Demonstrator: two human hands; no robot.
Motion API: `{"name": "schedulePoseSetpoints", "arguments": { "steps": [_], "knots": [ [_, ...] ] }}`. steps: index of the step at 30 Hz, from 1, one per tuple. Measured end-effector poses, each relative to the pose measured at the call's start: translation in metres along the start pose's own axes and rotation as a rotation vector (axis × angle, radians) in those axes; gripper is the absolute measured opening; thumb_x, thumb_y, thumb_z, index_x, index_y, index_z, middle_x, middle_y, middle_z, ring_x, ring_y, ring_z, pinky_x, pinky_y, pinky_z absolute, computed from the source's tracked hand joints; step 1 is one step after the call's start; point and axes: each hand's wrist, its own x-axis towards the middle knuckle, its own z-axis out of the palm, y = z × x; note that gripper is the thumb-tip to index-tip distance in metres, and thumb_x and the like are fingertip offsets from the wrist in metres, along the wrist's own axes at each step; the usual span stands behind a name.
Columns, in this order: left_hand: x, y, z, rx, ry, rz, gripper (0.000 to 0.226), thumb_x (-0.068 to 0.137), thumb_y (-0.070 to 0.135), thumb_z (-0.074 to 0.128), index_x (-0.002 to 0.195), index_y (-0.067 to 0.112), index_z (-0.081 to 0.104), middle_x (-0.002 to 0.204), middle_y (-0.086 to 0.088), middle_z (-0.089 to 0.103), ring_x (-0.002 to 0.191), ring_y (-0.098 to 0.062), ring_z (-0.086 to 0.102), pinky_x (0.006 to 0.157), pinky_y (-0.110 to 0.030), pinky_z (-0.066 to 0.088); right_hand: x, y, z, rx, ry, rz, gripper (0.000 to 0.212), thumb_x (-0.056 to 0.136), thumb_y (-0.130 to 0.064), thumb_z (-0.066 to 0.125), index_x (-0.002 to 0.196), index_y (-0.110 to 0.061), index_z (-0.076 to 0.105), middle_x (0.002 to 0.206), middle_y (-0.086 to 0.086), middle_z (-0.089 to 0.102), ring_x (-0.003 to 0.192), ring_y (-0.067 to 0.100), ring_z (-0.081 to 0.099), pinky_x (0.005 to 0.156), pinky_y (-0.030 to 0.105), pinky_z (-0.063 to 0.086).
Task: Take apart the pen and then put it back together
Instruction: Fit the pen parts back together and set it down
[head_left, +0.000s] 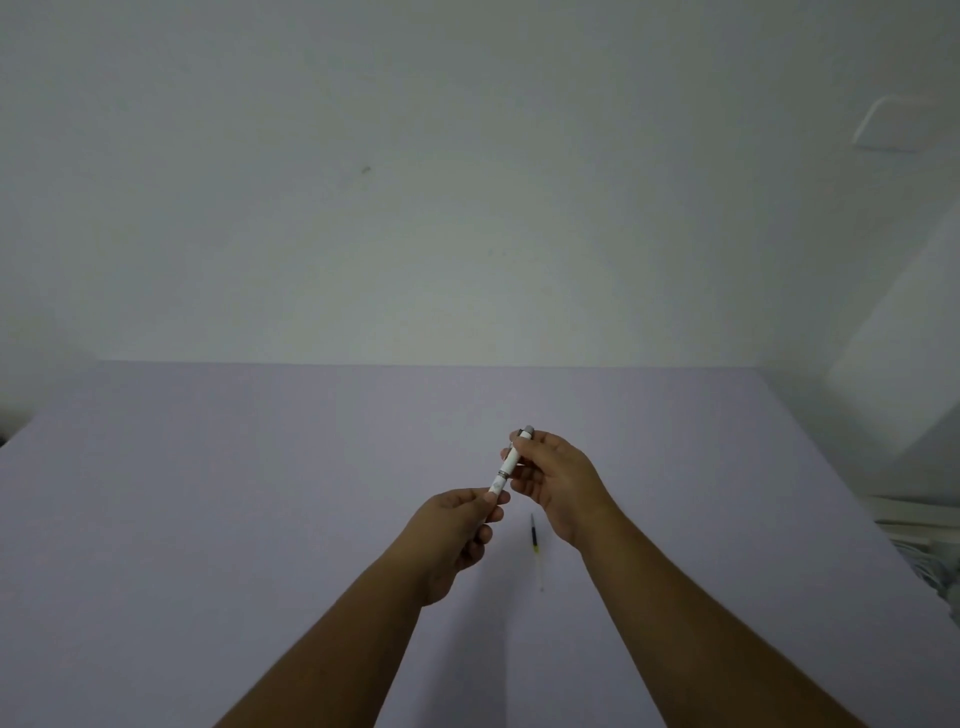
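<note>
A white pen body with a grey end cap and a metal ring at its middle is held slanted above the lilac table. My right hand grips its upper half near the grey cap. Around the lower end my left hand pinches with thumb and fingers. The two halves look joined at the ring. A thin refill, dark at the top and pale yellow lower down, lies loose on the table between my wrists, apart from both hands.
A plain white wall rises behind the table's far edge. At the right edge of view sit some white and grey objects, blurred. A white slanted panel stands at the right.
</note>
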Motion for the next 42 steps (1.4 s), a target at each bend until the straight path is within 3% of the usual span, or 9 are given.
{"name": "schedulePoseSetpoints", "arguments": {
  "steps": [6, 14, 27, 31, 34, 37, 39, 42],
  "knots": [
    [-0.002, -0.001, 0.003, 0.006, -0.001, 0.021, 0.022, 0.097, 0.019, 0.049, 0.096, 0.009, 0.069, 0.074, -0.001, 0.058, 0.057, -0.009, 0.046, 0.052, -0.018, 0.041, 0.0, -0.002, -0.007, -0.038, -0.038, -0.007, 0.013, 0.093, -0.014, 0.056, 0.098, -0.012, 0.067, 0.084, 0.003, 0.069, 0.076, 0.014, 0.064, 0.069, 0.025, 0.051],
    [0.001, -0.004, 0.009, 0.044, 0.075, 0.067, 0.022, 0.096, 0.019, 0.049, 0.098, 0.01, 0.069, 0.076, -0.004, 0.057, 0.06, -0.012, 0.042, 0.054, -0.02, 0.039, 0.002, -0.005, -0.004, -0.196, -0.016, -0.023, 0.014, 0.089, -0.019, 0.063, 0.08, -0.011, 0.07, 0.078, 0.005, 0.069, 0.07, 0.016, 0.063, 0.064, 0.025, 0.051],
    [0.02, -0.002, 0.011, 0.064, 0.085, 0.08, 0.023, 0.097, 0.02, 0.049, 0.102, 0.009, 0.068, 0.077, -0.004, 0.057, 0.06, -0.012, 0.042, 0.053, -0.019, 0.04, 0.018, -0.004, -0.005, -0.235, 0.068, -0.03, 0.015, 0.088, -0.021, 0.064, 0.078, -0.011, 0.071, 0.075, 0.006, 0.068, 0.067, 0.015, 0.061, 0.067, 0.026, 0.053],
    [0.03, -0.003, 0.012, 0.03, 0.078, 0.032, 0.021, 0.096, 0.021, 0.049, 0.1, 0.011, 0.067, 0.083, -0.005, 0.059, 0.067, -0.013, 0.05, 0.059, -0.02, 0.047, 0.026, 0.004, -0.008, -0.266, 0.095, -0.028, 0.016, 0.088, -0.029, 0.064, 0.084, -0.015, 0.07, 0.084, 0.004, 0.069, 0.075, 0.016, 0.064, 0.074, 0.03, 0.056],
    [0.039, -0.008, 0.012, -0.008, 0.086, -0.01, 0.021, 0.096, 0.021, 0.051, 0.104, 0.01, 0.067, 0.094, -0.006, 0.058, 0.087, -0.018, 0.055, 0.076, -0.027, 0.053, 0.033, 0.013, -0.015, -0.242, 0.183, -0.007, 0.014, 0.089, -0.031, 0.062, 0.092, -0.018, 0.067, 0.091, 0.004, 0.067, 0.079, 0.017, 0.062, 0.084, 0.035, 0.056],
    [0.051, -0.02, 0.012, 0.048, 0.12, -0.033, 0.023, 0.094, 0.027, 0.054, 0.109, 0.014, 0.067, 0.094, -0.003, 0.056, 0.094, -0.021, 0.052, 0.088, -0.034, 0.05, 0.04, 0.027, -0.027, -0.224, 0.27, 0.032, 0.013, 0.091, -0.025, 0.058, 0.096, -0.014, 0.063, 0.087, 0.005, 0.064, 0.075, 0.015, 0.059, 0.08, 0.033, 0.054],
    [0.062, -0.033, 0.013, 0.109, 0.158, -0.047, 0.025, 0.091, 0.03, 0.058, 0.11, 0.016, 0.067, 0.092, -0.002, 0.059, 0.087, -0.019, 0.052, 0.083, -0.033, 0.049, 0.045, 0.041, -0.037, -0.373, 0.313, 0.072, 0.014, 0.091, -0.023, 0.056, 0.096, -0.012, 0.064, 0.09, 0.008, 0.065, 0.075, 0.016, 0.059, 0.081, 0.035, 0.054],
    [0.077, -0.057, 0.014, 0.13, 0.205, -0.084, 0.028, 0.087, 0.024, 0.065, 0.11, 0.008, 0.068, 0.09, -0.006, 0.066, 0.077, -0.018, 0.058, 0.081, -0.032, 0.053, 0.047, 0.068, -0.051, -0.798, 0.296, 0.134, 0.023, 0.09, -0.021, 0.051, 0.096, -0.006, 0.067, 0.098, 0.012, 0.07, 0.09, 0.027, 0.065, 0.088, 0.041, 0.054]
  ]
}}
